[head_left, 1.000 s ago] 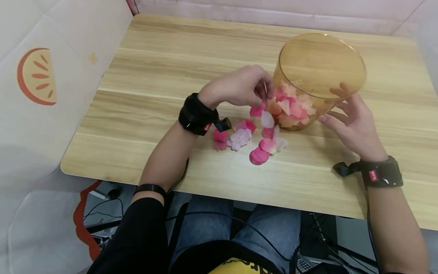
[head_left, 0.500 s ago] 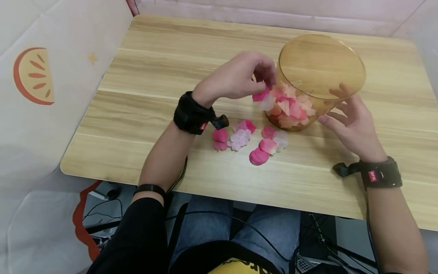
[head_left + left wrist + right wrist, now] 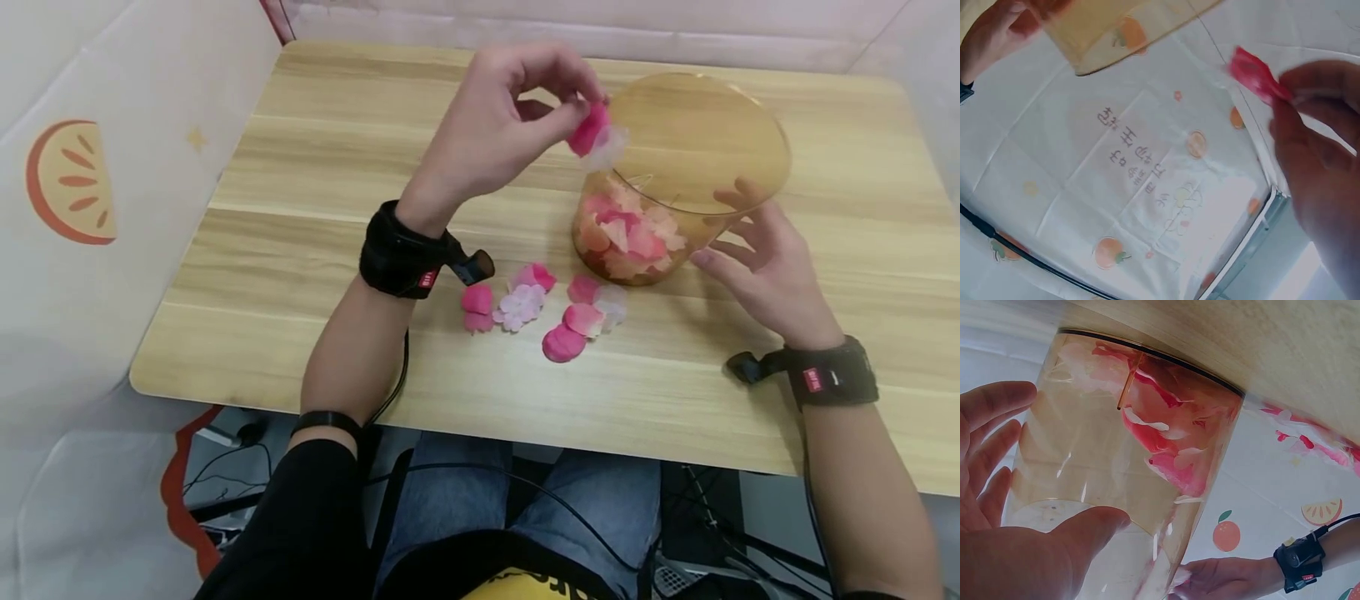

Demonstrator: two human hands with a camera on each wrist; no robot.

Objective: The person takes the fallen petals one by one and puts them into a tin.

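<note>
My left hand (image 3: 510, 125) is raised at the rim of the amber see-through cup (image 3: 690, 158) and pinches a deep pink petal (image 3: 587, 129) with a pale one behind it, also seen as a pink petal (image 3: 1254, 75) in the left wrist view. The cup (image 3: 1129, 456) stands on the wooden table (image 3: 337, 150) with pink and peach petals (image 3: 626, 237) in its bottom. My right hand (image 3: 757, 258) holds the cup's right side, fingers and thumb (image 3: 1085, 531) curved against its wall. Several loose petals (image 3: 540, 312) lie on the table in front of the cup.
A white sheet printed with an orange slice (image 3: 67, 179) hangs along the table's left side. Black wrist straps (image 3: 401, 254) with cables sit on both forearms. The table's near edge (image 3: 450, 425) runs just above my knees.
My left hand has risen from the table beside the cup up to the cup's rim, carrying the pink and pale petals with it. The right hand stays on the cup.
</note>
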